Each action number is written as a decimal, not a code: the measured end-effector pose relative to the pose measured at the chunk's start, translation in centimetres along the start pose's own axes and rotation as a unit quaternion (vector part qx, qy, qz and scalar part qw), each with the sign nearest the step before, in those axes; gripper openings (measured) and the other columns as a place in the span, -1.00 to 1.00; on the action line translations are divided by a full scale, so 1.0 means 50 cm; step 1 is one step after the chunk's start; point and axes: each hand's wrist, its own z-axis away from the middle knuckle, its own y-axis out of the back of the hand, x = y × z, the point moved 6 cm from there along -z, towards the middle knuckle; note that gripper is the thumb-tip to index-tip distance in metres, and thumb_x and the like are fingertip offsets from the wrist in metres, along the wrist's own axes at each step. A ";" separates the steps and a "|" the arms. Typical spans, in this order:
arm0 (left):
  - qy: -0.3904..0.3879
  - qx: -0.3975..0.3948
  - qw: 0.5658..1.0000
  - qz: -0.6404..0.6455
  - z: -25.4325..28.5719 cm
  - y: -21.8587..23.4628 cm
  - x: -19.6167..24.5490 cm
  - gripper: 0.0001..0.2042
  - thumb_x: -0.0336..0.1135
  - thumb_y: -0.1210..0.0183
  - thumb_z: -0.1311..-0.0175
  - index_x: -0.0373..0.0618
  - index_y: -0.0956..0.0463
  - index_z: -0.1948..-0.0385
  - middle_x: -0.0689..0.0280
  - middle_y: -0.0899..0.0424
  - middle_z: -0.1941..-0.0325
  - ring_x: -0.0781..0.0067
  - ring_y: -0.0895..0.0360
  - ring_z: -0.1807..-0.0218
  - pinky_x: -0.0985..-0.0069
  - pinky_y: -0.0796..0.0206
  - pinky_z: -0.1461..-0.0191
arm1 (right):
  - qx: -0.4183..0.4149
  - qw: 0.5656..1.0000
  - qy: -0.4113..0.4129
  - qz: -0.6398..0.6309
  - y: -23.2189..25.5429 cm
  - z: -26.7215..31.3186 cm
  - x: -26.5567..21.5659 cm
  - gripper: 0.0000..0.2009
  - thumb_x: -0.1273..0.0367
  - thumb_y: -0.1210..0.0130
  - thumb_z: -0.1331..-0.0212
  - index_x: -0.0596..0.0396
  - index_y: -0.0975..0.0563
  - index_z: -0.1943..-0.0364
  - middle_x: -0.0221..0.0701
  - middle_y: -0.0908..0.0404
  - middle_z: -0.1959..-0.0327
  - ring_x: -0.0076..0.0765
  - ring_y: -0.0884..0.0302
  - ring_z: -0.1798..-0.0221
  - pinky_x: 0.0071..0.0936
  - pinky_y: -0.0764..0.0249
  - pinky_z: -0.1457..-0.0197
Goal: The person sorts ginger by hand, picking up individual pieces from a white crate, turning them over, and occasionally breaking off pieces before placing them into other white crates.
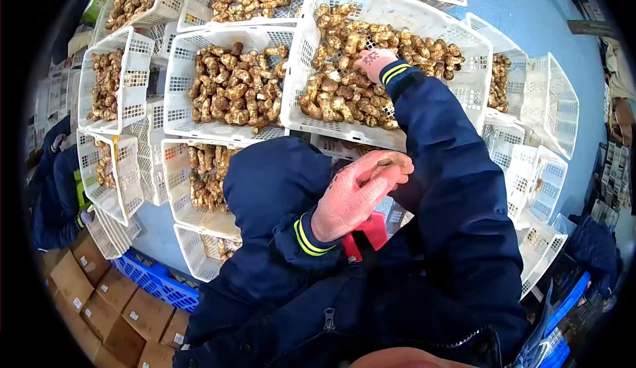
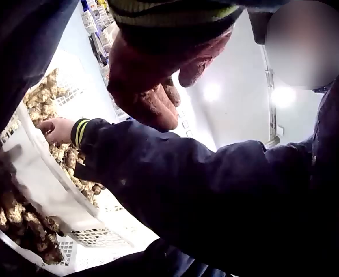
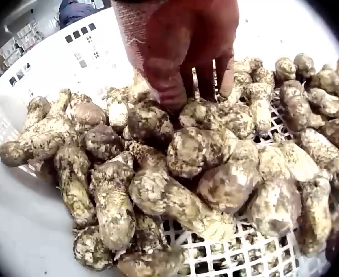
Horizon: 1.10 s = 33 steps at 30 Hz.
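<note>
My right hand [image 1: 374,62], in a pink knit glove, reaches down into a large white plastic basket [image 1: 391,7]. Its fingertips rest among brown-and-white, thick-stemmed mushrooms [image 1: 348,96]. In the right wrist view the fingers [image 3: 224,72] point down, spread a little apart. They touch mushrooms [image 3: 201,150] whose caps partly hide the tips. My left hand [image 1: 361,192], gloved alike, hovers before my chest near the basket's front edge. Loosely curled fingers [image 2: 152,109] show in the left wrist view, with nothing seen in them.
More white baskets of mushrooms surround the large one, including one at its left [image 1: 232,129] and a stack at the right [image 1: 550,103]. Cardboard boxes [image 1: 146,312] and a blue crate [image 1: 159,285] lie at lower left. Another person's sleeve [image 1: 63,189] shows at far left.
</note>
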 end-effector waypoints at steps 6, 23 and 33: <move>-0.025 -0.017 1.000 -0.003 0.002 0.000 0.001 -0.75 -0.38 0.12 -0.28 -0.30 -0.33 0.07 0.19 -0.46 0.05 0.42 -0.43 0.05 0.49 -0.25 -0.06 | -0.023 0.994 -0.098 -0.048 -0.012 0.003 0.048 -0.74 0.36 0.05 -0.06 -0.04 -0.48 0.13 -0.27 -0.50 0.09 -0.22 -0.44 0.02 -0.36 -0.41 0.03; -0.080 0.001 0.996 -0.028 -0.016 0.019 -0.031 -0.67 -0.24 0.05 -0.26 -0.30 -0.34 0.07 0.15 -0.51 0.10 0.37 -0.49 0.12 0.50 -0.30 0.04 | 0.150 0.370 0.176 -0.900 0.186 0.323 -0.124 -0.33 0.47 -0.08 0.00 0.04 -0.06 -0.25 -0.30 -0.52 0.18 -0.40 -0.48 0.13 -0.34 -0.41 -0.03; -0.086 -0.008 0.996 -0.036 -0.011 0.029 -0.028 -0.72 -0.29 0.06 -0.25 -0.27 -0.37 0.09 0.14 -0.52 0.11 0.36 -0.49 0.11 0.50 -0.32 0.06 | 0.295 0.523 -0.036 -0.799 0.092 0.443 0.113 -0.54 0.53 0.23 -0.08 0.16 -0.22 -0.15 -0.25 -0.52 0.14 -0.39 -0.51 0.22 -0.49 -0.44 0.19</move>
